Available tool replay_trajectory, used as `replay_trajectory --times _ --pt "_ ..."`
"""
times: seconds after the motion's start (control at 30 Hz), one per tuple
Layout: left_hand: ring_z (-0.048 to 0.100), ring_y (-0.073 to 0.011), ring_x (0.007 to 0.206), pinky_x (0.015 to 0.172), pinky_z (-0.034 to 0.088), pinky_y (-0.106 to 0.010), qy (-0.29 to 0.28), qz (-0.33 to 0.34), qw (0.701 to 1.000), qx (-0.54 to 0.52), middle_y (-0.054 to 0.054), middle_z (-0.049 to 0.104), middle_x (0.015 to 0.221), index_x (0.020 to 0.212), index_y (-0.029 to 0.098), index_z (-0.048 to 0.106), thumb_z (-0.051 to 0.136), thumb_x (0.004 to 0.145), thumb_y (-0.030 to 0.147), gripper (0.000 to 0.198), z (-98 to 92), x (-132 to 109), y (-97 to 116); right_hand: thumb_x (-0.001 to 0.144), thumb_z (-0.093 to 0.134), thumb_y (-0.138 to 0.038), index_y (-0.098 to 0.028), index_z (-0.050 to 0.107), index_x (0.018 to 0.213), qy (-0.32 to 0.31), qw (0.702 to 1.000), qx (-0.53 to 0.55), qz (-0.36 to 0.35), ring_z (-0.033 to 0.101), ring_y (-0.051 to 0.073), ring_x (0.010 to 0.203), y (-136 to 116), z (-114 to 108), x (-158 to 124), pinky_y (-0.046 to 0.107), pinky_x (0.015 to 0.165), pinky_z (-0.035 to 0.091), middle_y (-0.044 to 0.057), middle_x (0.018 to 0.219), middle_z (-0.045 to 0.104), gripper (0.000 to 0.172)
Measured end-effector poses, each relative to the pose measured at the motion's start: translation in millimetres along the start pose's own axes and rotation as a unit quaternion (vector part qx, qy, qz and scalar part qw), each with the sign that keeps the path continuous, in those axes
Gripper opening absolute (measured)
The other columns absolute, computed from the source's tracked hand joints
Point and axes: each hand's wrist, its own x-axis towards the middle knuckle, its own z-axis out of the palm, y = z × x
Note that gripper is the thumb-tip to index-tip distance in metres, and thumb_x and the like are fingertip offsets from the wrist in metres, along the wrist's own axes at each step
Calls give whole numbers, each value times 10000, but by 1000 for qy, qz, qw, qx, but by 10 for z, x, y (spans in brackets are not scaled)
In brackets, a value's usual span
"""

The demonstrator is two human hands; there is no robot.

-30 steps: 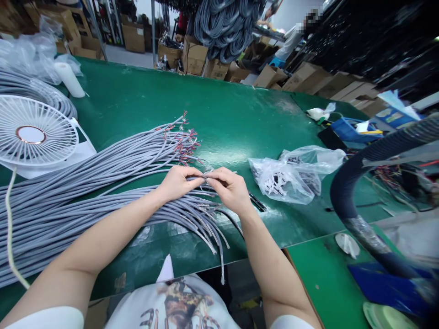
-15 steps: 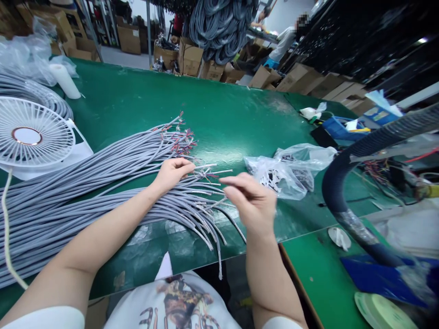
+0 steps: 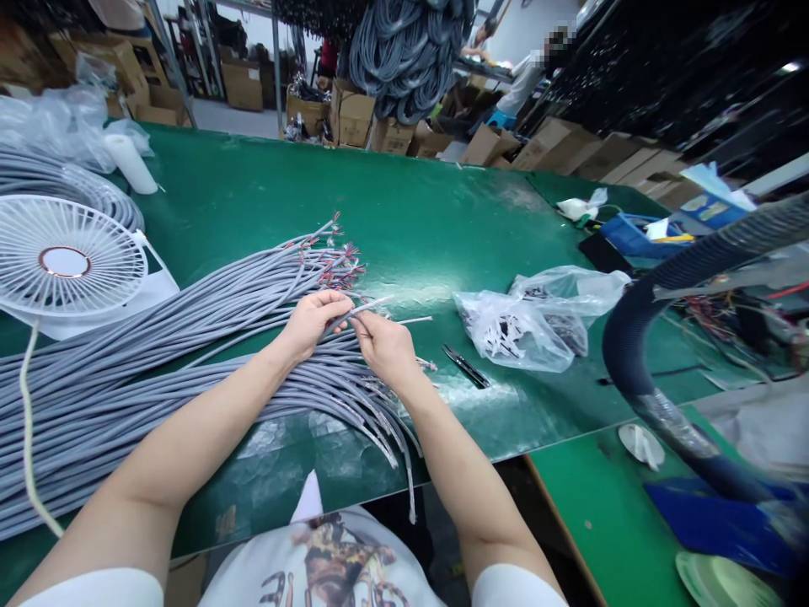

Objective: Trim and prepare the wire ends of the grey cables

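Long grey cables lie in two bundles across the green table, one above the other. The upper bundle ends in red and dark stripped wires; the lower one ends in pale, whitish tips. Between the bundle ends, my left hand pinches a grey cable near its end. My right hand is closed on the same cable, its fingertips close beside the left ones. The cable's pale tip points up and right past my fingers. Black snips rest on the table right of my right hand.
A white fan and coiled cable stand at the left, near a white roll. Right of the snips are plastic bags of small parts. A thick dark hose curves down at the right. Two people are in the background.
My right hand has moved left from beside the cable ends and closed on the cable at my left hand. The black snips now show on the table.
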Motion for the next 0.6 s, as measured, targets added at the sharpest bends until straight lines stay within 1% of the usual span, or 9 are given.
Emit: replay_trajectory --times 0.13,0.2,0.3,0.4,0.47,0.6 --pt "512 -71 462 422 381 -171 28 14 998 -52 22 549 548 667 118 575 740 618 247 215 -26 16 45 953 416 -259 -182 614 803 -27 1000 -12 1 593 153 659 5 11 56 254 593 290 46 763 689 260" --pt "511 -74 463 422 384 -174 37 24 996 -75 23 540 543 674 124 565 713 661 239 188 -45 28 59 952 415 -270 -186 595 765 -39 999 -15 -5 570 147 624 -2 -34 40 260 581 265 36 723 673 273" --pt "523 -79 485 463 427 -181 40 22 994 -96 16 542 554 686 125 571 670 714 230 147 -73 41 72 948 412 -278 -187 571 718 -48 999 -13 -13 548 136 601 3 -119 -28 259 579 248 28 685 655 294" --pt "536 -73 542 534 466 -181 7 38 992 -120 0 560 617 652 115 569 660 723 202 144 -81 34 85 945 399 -285 -184 552 672 -47 999 -11 -17 528 124 581 42 -178 -112 254 582 244 23 653 639 329" --pt "535 -67 576 564 468 -172 -19 49 989 -142 -4 564 652 642 113 560 667 721 186 152 -74 15 94 925 406 -258 -186 549 654 -47 999 -16 -16 513 118 566 72 -202 -164 254 575 233 15 631 628 315" --pt "533 -66 590 572 466 -180 -44 17 984 -171 5 571 712 699 133 540 672 743 186 148 -50 -36 97 858 435 -182 -187 551 636 -55 998 -32 -12 470 113 536 125 -294 -255 263 552 200 4 597 600 251"
